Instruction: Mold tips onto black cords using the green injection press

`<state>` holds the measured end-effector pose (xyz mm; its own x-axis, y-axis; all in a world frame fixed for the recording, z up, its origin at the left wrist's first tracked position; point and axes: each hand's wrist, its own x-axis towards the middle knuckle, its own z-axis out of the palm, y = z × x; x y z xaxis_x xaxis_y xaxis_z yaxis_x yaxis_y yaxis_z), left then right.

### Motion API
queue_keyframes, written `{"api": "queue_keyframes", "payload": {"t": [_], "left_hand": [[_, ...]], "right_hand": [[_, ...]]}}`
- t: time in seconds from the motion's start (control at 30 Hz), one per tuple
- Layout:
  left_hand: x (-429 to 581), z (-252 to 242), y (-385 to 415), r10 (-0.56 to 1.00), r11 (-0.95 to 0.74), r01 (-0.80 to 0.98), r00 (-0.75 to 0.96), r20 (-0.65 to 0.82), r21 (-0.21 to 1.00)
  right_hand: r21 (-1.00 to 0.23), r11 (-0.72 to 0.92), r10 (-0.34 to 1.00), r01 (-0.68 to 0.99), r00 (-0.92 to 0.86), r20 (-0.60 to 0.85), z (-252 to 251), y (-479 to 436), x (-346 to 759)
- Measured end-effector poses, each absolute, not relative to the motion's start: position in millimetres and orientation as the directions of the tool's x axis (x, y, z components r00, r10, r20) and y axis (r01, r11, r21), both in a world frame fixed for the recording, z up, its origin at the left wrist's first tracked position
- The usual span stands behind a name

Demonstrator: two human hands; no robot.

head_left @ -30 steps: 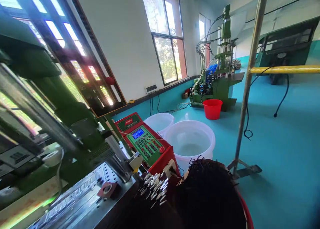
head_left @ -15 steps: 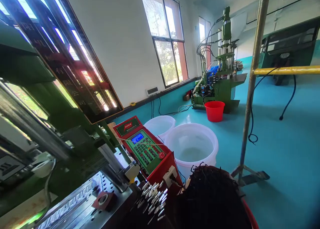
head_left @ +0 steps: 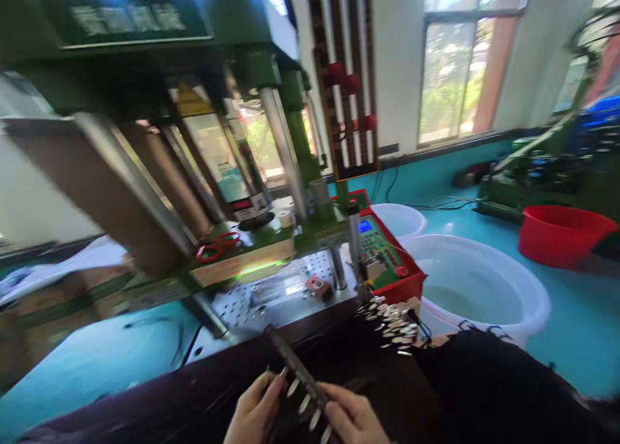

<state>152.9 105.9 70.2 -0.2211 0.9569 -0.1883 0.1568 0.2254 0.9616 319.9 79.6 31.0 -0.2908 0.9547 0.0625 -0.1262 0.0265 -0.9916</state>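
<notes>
My right hand [head_left: 353, 415] is closed around a long dark bar [head_left: 296, 361], which slants up and to the left over a dark tabletop. Several shiny flat metal pieces [head_left: 304, 403] stick out in a row along its left edge. Close to that edge, my left hand [head_left: 256, 405] pinches a small silvery metal piece [head_left: 283, 371] between thumb and fingers. Whether this piece touches the bar is too blurred to make out. Beyond my right hand lies a bunch of similar metal-tipped pieces [head_left: 394, 321], beside a large black heap of stringy material [head_left: 504, 379].
A green press [head_left: 285, 141] with steel columns and a perforated metal bed [head_left: 227, 302] stands ahead. Red scissors [head_left: 217, 245] rest on it. To its right are a red control box [head_left: 416, 279], white tubs [head_left: 537, 302] and a red bucket [head_left: 564, 234].
The view has swung left and down toward the press and tabletop. Both my hands and the dark bar, out of sight before, now show at the bottom.
</notes>
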Motion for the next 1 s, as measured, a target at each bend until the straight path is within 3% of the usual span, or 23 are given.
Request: {"api": "queue_keyframes", "payload": {"t": [0.1,0.2,0.43,0.7,0.87,1.0], "left_hand": [[145.3,57.3,113.2,0.961,0.275,-0.013,-0.028,-0.275,0.961],[143.3,57.4,113.0,0.948,0.318,-0.056,0.032,-0.317,0.946],[142.2,77.6,110.4,0.923,0.379,-0.045,0.083,-0.375,0.924],[142.0,65.0,116.9,0.971,0.235,-0.014,0.037,-0.235,0.972],[130.4,69.0,120.2,0.975,0.211,-0.034,0.082,-0.208,0.977],[113.5,70.4,125.8,0.993,0.077,-0.083,-0.087,-0.084,0.994]], "right_hand": [[-0.963,-0.126,0.964,-0.236,-0.259,-0.062,35.7,78.1,317.3],[-0.958,-0.193,0.955,-0.211,-0.263,-0.135,43.4,73.3,318.0],[-0.992,-0.122,0.958,-0.023,-0.264,-0.111,25.0,72.1,318.7],[-0.965,0.123,0.962,0.233,-0.265,0.058,18.4,72.1,316.8],[-0.992,-0.058,0.975,0.114,-0.206,-0.081,21.0,75.3,316.0],[-0.984,-0.158,0.976,0.079,-0.139,-0.168,27.3,74.6,316.8]]}}
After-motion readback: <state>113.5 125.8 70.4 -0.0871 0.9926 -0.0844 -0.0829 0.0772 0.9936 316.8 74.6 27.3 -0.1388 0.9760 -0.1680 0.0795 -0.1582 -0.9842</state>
